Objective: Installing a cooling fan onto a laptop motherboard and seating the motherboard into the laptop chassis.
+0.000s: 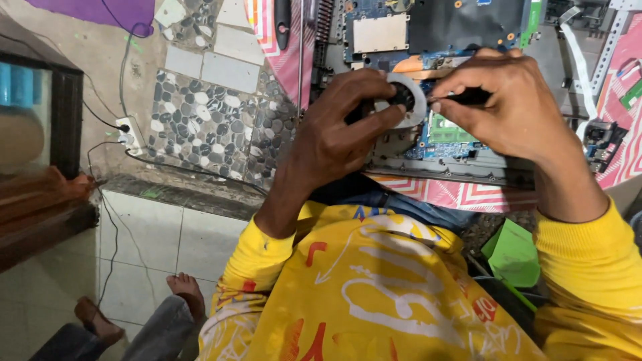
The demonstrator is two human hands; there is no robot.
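Head view: our left hand (pixel 334 127) pinches the round grey fan (pixel 406 100) on the opened laptop (pixel 461 27); our right hand (pixel 515 100) grips a black tool (pixel 468 97) just beside the fan.

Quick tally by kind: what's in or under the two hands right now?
Hands: 2, left hand and right hand
Round cooling fan: 1
Black-handled tool: 1
Opened laptop: 1
Green memory stick: 1
Total: 6
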